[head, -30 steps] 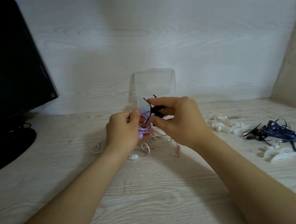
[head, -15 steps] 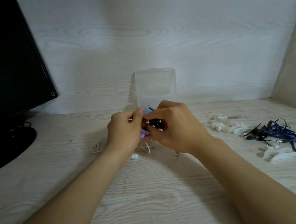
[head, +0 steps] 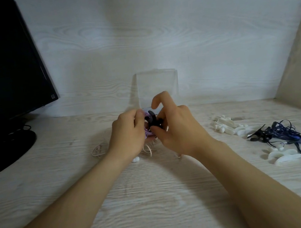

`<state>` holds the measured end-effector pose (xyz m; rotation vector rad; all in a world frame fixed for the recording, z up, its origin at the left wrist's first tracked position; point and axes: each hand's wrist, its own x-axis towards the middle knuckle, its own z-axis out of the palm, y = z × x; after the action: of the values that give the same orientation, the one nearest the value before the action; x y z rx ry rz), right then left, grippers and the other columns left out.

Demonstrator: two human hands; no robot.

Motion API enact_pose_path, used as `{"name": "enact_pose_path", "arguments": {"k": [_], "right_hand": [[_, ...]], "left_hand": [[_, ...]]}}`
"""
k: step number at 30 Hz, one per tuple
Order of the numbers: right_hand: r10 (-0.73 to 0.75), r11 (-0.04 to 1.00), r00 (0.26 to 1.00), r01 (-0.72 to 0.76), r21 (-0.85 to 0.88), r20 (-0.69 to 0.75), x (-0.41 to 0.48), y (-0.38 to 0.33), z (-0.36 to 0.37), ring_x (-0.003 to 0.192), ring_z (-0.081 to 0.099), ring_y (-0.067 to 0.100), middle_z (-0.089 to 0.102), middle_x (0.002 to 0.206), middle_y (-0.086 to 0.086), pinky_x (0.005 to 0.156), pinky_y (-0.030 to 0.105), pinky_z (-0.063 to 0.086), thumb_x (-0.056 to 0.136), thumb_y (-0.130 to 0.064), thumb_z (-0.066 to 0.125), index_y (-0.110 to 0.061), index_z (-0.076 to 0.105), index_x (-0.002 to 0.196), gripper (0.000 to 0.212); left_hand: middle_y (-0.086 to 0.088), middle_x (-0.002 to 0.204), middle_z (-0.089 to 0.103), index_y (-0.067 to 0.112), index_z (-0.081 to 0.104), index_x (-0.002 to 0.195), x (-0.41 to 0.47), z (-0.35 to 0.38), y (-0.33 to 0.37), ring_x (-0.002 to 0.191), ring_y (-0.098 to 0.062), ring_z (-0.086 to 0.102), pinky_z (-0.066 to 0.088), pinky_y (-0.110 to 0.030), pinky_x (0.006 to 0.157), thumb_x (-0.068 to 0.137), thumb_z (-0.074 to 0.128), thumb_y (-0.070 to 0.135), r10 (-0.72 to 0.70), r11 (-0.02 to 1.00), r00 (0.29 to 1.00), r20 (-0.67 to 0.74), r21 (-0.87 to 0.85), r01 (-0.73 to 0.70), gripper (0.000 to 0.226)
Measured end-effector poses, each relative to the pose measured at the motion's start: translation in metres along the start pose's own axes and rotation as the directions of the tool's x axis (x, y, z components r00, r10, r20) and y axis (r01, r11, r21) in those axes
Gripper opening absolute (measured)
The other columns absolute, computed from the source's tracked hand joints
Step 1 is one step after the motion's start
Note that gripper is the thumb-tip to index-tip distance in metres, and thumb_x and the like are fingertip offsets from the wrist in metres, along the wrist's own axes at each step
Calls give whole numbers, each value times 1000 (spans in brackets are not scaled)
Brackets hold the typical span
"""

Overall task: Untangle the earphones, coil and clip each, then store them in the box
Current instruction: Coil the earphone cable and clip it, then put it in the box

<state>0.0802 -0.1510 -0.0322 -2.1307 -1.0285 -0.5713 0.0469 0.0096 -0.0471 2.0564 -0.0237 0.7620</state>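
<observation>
On the pale wood desk (head: pixel 158 194), in front of the clear box (head: pixel 158 85), the left hand (head: pixel 127 134) grips a coiled purple earphone (head: pixel 146 134). The right hand (head: pixel 180 134) pinches what looks like a black clip (head: pixel 153 122) against it, forefinger raised.

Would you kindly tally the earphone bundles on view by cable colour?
Purple earphones, held: 1
Dark blue earphones, tangled: 1
Pale pink earphones, loose: 1
Total: 3
</observation>
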Motion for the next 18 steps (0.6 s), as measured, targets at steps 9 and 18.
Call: {"name": "enact_pose_path", "arguments": {"k": [9, 18], "right_hand": [[116, 988, 978, -95, 124, -172, 2, -7, -3, 69, 71, -2, 73, 76, -16, 65, 10, 53, 84, -17, 85, -19, 75, 111, 29], [103, 986, 977, -77, 145, -185, 0, -9, -6, 82, 66, 8, 66, 108, -9, 70, 14, 49, 71, -27, 71, -28, 70, 125, 54]], "left_hand": [[7, 71, 66, 32, 62, 86, -8, -1, 14, 64, -4, 68, 51, -15, 57, 114, 42, 30, 157, 984, 985, 68, -91, -151, 35], [-10, 120, 76, 17, 69, 128, 0, -4, 12, 109, -26, 76, 64, -37, 84, 112, 49, 32, -120, 778, 970, 211, -587, 224, 30]]}}
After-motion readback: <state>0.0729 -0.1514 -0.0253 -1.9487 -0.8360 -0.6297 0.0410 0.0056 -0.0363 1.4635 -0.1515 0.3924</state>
